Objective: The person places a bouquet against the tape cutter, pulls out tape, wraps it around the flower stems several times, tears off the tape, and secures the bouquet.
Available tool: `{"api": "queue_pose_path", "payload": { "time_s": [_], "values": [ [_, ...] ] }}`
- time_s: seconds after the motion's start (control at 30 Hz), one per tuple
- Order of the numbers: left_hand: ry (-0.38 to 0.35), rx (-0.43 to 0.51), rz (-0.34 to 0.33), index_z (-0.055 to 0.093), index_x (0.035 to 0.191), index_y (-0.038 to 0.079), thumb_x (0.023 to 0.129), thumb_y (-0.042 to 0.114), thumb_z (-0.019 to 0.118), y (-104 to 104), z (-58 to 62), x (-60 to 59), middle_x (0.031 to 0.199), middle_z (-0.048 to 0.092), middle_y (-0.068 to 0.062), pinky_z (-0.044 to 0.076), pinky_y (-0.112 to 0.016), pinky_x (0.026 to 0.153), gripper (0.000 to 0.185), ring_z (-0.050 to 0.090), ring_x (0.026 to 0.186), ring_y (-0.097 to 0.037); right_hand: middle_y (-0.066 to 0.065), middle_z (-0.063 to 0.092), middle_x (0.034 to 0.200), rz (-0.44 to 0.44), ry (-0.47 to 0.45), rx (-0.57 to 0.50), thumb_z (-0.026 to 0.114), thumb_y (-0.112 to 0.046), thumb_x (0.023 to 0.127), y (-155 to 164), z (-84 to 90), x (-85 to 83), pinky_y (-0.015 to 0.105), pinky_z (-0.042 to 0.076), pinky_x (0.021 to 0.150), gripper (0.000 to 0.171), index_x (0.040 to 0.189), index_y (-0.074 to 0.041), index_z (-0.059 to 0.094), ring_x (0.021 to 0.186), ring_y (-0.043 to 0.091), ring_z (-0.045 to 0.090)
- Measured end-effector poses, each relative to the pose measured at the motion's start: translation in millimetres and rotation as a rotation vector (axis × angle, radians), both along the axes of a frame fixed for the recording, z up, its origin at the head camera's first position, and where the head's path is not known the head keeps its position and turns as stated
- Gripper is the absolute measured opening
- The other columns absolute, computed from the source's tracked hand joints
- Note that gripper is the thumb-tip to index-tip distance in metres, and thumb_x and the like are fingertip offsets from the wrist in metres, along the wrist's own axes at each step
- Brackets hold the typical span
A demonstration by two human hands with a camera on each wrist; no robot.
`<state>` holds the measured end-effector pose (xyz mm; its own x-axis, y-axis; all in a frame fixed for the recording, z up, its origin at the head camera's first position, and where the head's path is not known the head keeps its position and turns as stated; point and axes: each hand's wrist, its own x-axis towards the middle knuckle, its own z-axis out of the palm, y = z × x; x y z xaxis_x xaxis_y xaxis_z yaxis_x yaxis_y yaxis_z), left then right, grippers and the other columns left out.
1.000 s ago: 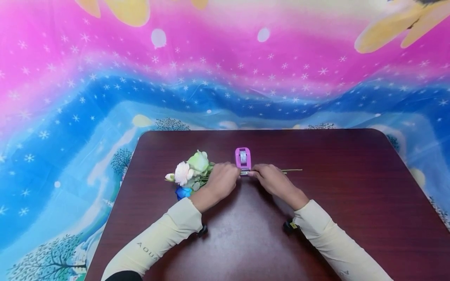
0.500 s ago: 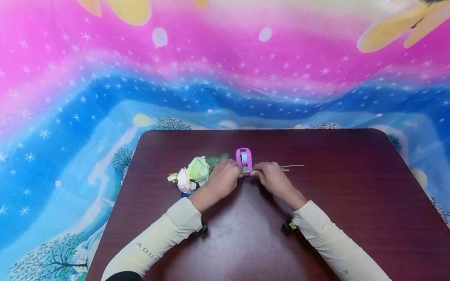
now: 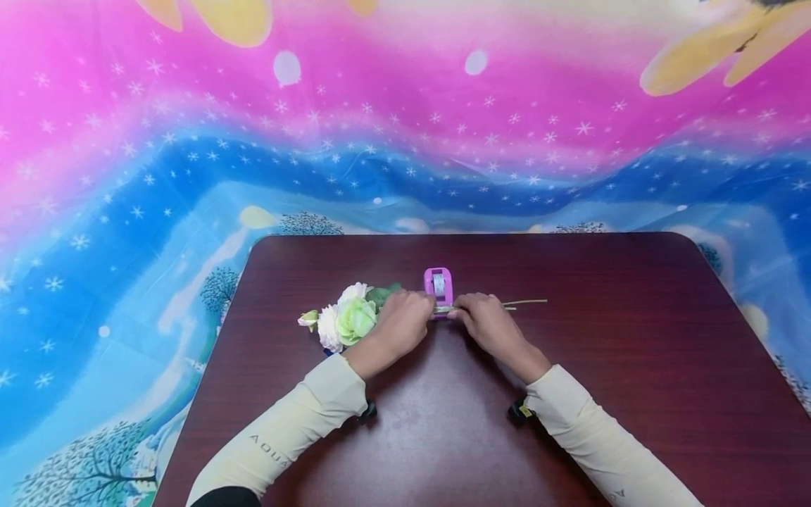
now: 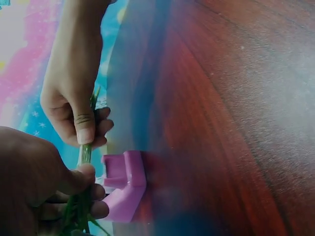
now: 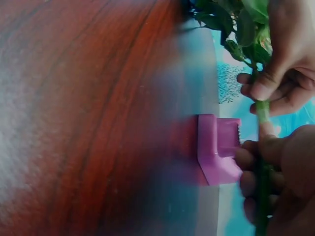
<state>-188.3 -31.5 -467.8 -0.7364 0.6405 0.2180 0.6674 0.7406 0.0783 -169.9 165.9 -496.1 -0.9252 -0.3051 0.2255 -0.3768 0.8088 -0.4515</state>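
Both hands pinch the thin green stems [image 3: 443,308] of a bunch of white and green fake flowers [image 3: 345,320]. The left hand [image 3: 399,324] and right hand [image 3: 484,320] sit close together, just in front of a small purple plastic tape holder [image 3: 438,284] on the dark red wooden counter [image 3: 602,338].

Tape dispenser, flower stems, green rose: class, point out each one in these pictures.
tape dispenser [image 3: 438,283], head view, on its pink top.
flower stems [image 4: 85,152], left wrist view, on the bare stretch between both hands.
green rose [image 3: 355,319], head view, on its bloom.

Tape dispenser [image 3: 438,285] pink-purple; table [image 3: 633,338] dark red-brown wood grain. Flowers [image 3: 345,320] white and pale green w/ green stems. Backdrop cloth [image 3: 405,127] pink-to-blue, white snowflakes.
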Motion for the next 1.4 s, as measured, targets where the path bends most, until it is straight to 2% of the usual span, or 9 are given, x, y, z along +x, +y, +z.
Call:
{"api": "queue_pose_path", "payload": {
  "time_s": [0.17,0.3,0.43,0.73,0.9,1.07,1.17,1.3,1.4],
  "values": [
    [0.103,-0.050,-0.003,0.070,0.080,0.012,0.079,0.006,0.074,1.2,-5.5,3.0,0.073,0.069,-0.001,0.050,-0.033,0.057,0.008,0.063,0.061,-0.018,0.003,0.072,0.087,-0.035,-0.155,0.008,0.061,-0.026,0.103,-1.1,3.1,-1.4,0.041,0.055,0.077,0.022,0.097,-0.009,0.073,0.082,0.018,0.066],
    [0.144,-0.074,-0.003,0.070,0.082,0.012,0.079,0.009,0.072,2.0,-9.7,4.8,0.072,0.068,0.000,0.049,-0.032,0.052,0.005,0.062,0.058,-0.017,0.004,0.073,0.089,-0.052,-0.204,0.024,0.060,-0.027,0.104,-1.5,4.1,-2.0,0.041,0.056,0.078,0.023,0.099,-0.008,0.073,0.082,0.018,0.066],
    [0.098,-0.052,0.000,0.069,0.084,0.012,0.080,0.009,0.071,2.1,-11.2,5.0,0.070,0.067,0.001,0.048,-0.031,0.048,0.005,0.060,0.055,-0.016,0.002,0.072,0.086,-0.056,-0.200,0.032,0.062,-0.026,0.103,-1.0,2.5,-2.3,0.038,0.054,0.073,0.020,0.097,-0.010,0.073,0.078,0.016,0.065],
    [-0.086,-0.021,0.031,0.067,0.084,0.012,0.088,0.011,0.071,-0.6,-15.4,1.7,0.067,0.066,0.000,0.046,-0.034,0.049,0.006,0.057,0.054,-0.018,-0.004,0.068,0.076,-0.046,-0.165,0.034,0.068,-0.024,0.100,-2.2,-3.1,-1.6,0.032,0.047,0.063,0.015,0.093,-0.013,0.074,0.065,0.010,0.053],
    [-0.115,-0.021,0.041,0.068,0.084,0.012,0.092,0.017,0.072,-1.2,-21.2,0.3,0.068,0.068,-0.001,0.047,-0.036,0.050,0.010,0.060,0.055,-0.021,-0.005,0.065,0.073,-0.043,-0.140,0.039,0.068,-0.025,0.099,-4.1,-8.0,1.8,0.030,0.045,0.059,0.012,0.095,-0.014,0.071,0.061,0.010,0.051],
    [-0.126,-0.002,0.044,0.069,0.084,0.013,0.094,0.022,0.072,-1.3,-23.9,-0.6,0.068,0.068,-0.001,0.047,-0.036,0.050,0.014,0.061,0.055,-0.021,-0.003,0.056,0.067,-0.019,-0.098,0.012,0.068,-0.029,0.099,-0.8,-11.4,5.3,0.028,0.040,0.054,0.018,0.103,-0.014,0.057,0.057,0.011,0.045],
    [-0.136,0.008,0.046,0.070,0.085,0.013,0.095,0.023,0.072,-2.0,-24.2,-1.1,0.069,0.069,-0.001,0.048,-0.036,0.050,0.015,0.062,0.056,-0.021,-0.001,0.067,0.077,0.046,-0.052,0.002,0.068,-0.027,0.100,3.7,-13.0,6.6,0.031,0.048,0.059,0.023,0.118,-0.016,0.059,0.062,0.012,0.054],
    [-0.145,0.008,0.047,0.071,0.087,0.013,0.096,0.024,0.072,-2.6,-24.0,-1.8,0.072,0.072,-0.001,0.050,-0.037,0.052,0.014,0.065,0.059,-0.021,0.002,0.076,0.104,0.165,0.017,0.047,0.068,-0.016,0.099,12.1,-15.3,9.0,0.038,0.057,0.075,0.044,0.142,-0.025,0.061,0.085,0.015,0.069],
    [-0.148,0.004,0.050,0.072,0.086,0.014,0.096,0.024,0.071,-2.3,-23.7,-2.2,0.073,0.073,0.000,0.051,-0.037,0.053,0.014,0.067,0.061,-0.022,0.002,0.074,0.107,0.218,0.043,0.106,0.067,-0.012,0.099,16.6,-16.1,9.8,0.038,0.057,0.078,0.047,0.144,-0.028,0.061,0.091,0.017,0.070]
  ]
}}
